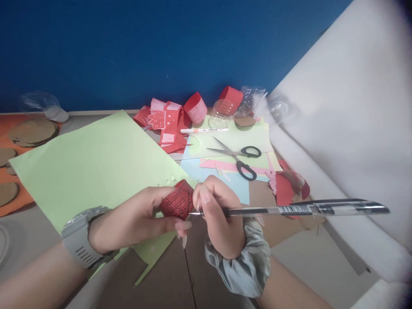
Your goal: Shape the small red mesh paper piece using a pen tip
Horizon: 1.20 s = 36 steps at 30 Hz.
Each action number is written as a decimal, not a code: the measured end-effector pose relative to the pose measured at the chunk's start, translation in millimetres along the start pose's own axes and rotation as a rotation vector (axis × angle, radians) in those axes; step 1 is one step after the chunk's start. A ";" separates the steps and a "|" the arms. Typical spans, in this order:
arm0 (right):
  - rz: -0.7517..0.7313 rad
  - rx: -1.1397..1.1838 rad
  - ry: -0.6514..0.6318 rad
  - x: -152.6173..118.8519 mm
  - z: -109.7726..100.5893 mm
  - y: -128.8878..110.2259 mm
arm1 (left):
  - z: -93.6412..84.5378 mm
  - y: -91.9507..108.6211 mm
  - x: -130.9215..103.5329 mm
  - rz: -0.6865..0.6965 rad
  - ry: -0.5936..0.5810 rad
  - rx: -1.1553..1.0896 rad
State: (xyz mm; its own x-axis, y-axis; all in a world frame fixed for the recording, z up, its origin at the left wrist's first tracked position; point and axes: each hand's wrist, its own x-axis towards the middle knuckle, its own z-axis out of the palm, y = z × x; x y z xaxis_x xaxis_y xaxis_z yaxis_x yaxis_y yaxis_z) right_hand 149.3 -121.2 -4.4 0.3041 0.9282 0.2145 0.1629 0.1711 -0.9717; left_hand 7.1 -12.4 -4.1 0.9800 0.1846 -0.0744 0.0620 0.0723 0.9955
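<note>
In the head view my left hand [141,214], with a grey watch at the wrist, holds a small red paper roll [177,200] covered in a dark crosshatched pattern. My right hand [220,214], a grey-green scrunchie at its wrist, is closed round a clear-barrelled black pen [298,210]. The pen lies nearly level, and its tip points left at the lower right side of the roll. Part of the roll is hidden by my left fingers. Under and behind my left hand spreads a large light green sheet [106,159].
Black-handled scissors [240,153] lie partly open on stacked coloured paper. Behind are red paper pieces [172,122], a white marker [204,130] and clear plastic cups [222,112]. Cardboard discs [34,131] lie at left. More red scraps [285,189] are at right, beside a white padded surface [354,107].
</note>
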 end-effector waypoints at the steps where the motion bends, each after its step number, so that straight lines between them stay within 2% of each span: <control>1: 0.004 -0.005 -0.005 -0.1 -0.4 0.1 | -0.1 0.5 0.0 0.002 0.000 0.002; 13: 0.032 0.085 0.024 -0.1 3.9 -3.5 | -1.3 -0.3 -0.1 0.017 -0.025 -0.019; 23: 0.015 0.073 -0.013 0.7 2.6 -3.9 | -1.5 -1.3 -0.6 0.024 -0.014 0.006; 36: 0.035 0.045 0.009 0.6 4.1 -4.4 | -1.9 -0.8 -1.1 0.021 -0.015 0.019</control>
State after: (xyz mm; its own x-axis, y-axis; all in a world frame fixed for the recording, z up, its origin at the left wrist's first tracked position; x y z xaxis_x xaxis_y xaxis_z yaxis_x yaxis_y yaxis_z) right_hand 145.0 -120.1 -0.4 0.3172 0.9309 0.1810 0.1097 0.1536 -0.9820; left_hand 5.6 -10.8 -4.9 0.9838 0.1716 -0.0526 0.0447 0.0497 0.9978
